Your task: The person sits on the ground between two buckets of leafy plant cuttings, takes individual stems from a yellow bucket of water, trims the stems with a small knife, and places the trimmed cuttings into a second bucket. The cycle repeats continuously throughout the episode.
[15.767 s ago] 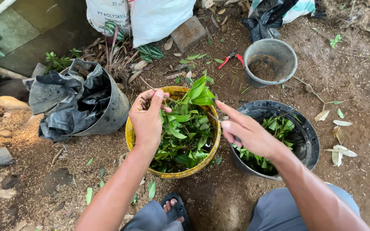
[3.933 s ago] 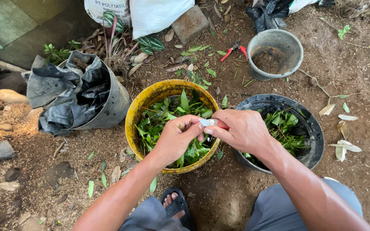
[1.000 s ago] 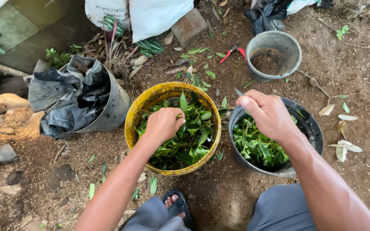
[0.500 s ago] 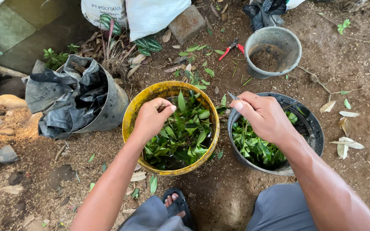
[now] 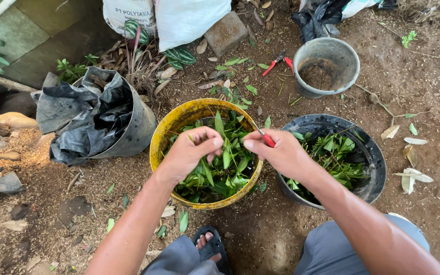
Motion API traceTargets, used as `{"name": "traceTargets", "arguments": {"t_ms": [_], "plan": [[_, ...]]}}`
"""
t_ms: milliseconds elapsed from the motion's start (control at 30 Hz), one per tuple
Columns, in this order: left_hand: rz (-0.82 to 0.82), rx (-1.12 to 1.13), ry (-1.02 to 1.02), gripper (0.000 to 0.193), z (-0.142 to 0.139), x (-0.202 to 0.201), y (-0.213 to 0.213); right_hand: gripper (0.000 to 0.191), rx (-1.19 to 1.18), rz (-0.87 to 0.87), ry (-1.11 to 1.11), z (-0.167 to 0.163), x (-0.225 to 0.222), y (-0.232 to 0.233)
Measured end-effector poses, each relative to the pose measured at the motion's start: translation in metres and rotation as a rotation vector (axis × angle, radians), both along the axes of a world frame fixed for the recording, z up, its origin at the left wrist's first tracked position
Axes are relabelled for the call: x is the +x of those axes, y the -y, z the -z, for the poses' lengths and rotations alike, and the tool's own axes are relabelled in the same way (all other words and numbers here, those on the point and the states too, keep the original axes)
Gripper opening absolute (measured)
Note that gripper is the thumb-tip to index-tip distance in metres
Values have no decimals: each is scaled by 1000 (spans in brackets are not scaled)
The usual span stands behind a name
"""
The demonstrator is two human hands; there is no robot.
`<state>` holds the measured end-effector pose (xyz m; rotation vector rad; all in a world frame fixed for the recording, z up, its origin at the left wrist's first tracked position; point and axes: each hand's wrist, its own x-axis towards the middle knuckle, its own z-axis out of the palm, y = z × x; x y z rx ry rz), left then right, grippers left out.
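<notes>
Two buckets hold the greens: yellow bucket (image 5: pixel 165 137) in front of me about half full of leafy cuttings (image 5: pixel 219 175), black bucket (image 5: pixel 375 158) on my right with a smaller pile, so by my guess most sorting is left. My left hand (image 5: pixel 189 153) is over the yellow bucket, fingers pinched shut on one leafy sprig (image 5: pixel 226 153). My right hand (image 5: pixel 281 153) is closed around a small red-handled cutter (image 5: pixel 267 138), tip near that sprig. Red pruners (image 5: pixel 277 62) lie unused on the dirt by the grey pot (image 5: pixel 350 66).
</notes>
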<state>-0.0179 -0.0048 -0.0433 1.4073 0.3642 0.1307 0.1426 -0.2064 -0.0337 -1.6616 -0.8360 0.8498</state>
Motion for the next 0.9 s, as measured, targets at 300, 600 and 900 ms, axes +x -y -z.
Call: {"name": "traceTargets", "arguments": {"t_ms": [300, 600, 900], "plan": [[-102, -59, 93, 13, 4, 5, 21, 19, 22, 56, -516, 12, -5, -2], [-203, -139, 89, 21, 3, 14, 40, 18, -17, -54, -489, 15, -9, 3], [-110, -151, 190, 14, -3, 12, 45, 28, 120, -72, 360, 2, -4, 15]]}}
